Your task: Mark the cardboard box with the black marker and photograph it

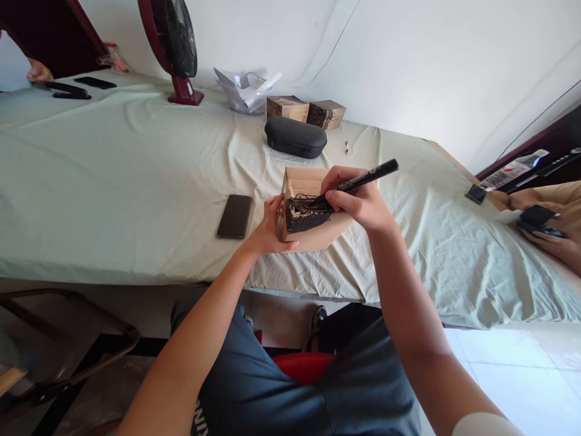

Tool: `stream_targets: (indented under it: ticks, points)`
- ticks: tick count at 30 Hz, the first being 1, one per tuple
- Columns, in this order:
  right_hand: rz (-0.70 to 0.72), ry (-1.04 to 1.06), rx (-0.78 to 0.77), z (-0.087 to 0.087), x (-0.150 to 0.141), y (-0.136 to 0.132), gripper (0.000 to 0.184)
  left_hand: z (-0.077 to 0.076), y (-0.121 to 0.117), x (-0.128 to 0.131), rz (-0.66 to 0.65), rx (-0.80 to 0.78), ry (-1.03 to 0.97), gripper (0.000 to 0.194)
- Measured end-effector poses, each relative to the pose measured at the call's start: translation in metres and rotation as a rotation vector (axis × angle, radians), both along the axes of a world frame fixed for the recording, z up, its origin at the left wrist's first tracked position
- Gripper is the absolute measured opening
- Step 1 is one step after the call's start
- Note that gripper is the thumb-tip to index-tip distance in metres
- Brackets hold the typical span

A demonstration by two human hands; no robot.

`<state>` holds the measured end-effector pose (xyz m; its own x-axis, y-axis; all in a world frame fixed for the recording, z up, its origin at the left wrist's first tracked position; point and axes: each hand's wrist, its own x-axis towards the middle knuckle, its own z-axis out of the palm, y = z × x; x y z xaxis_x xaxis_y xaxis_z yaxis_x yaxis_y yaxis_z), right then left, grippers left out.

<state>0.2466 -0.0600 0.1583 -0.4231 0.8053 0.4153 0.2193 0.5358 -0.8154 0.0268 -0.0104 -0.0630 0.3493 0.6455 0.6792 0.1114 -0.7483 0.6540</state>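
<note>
A brown cardboard box (313, 241) rests near the front of the cloth-covered table, its facing side partly covered in dense black marker scribbles. My left hand (269, 233) grips the box at its left end, thumb along the lower front edge and fingers up the side. A black marker pen (370, 176) is pinched in my right hand (356, 200), tilted with its upper end pointing right. Its tip meets the dark patch of drawing; the exact contact spot is hard to make out behind my fingers.
Left of the box lies a phone (234, 216). Behind it sit a black hard case (295, 137), two decorated boxes (287, 108), a clear plastic bin (247, 100) and a fan (185, 91). A co-worker's hands (551, 236) hold something dark at right; another person's hand (40, 71) is at far left.
</note>
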Motion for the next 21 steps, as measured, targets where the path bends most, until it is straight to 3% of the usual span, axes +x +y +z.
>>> stream_targets:
  ticks: [5, 10, 16, 21]
  points:
    - [-0.116, 0.068, -0.007, -0.002, 0.001, -0.001, 0.006, 0.003, 0.000, 0.000, -0.015, 0.000, 0.019, 0.141]
    - [-0.131, 0.043, -0.050, -0.004, 0.001, -0.001, 0.012, 0.003, 0.001, 0.000, -0.014, -0.005, 0.008, 0.141]
    - [-0.305, 0.222, 0.067, -0.016, 0.004, 0.008, 0.031, 0.002, 0.000, -0.002, -0.001, -0.012, 0.034, 0.142]
    - [-0.469, 0.505, 0.284, -0.023, 0.025, 0.009, 0.028, 0.004, 0.002, 0.000, -0.002, -0.022, 0.021, 0.142]
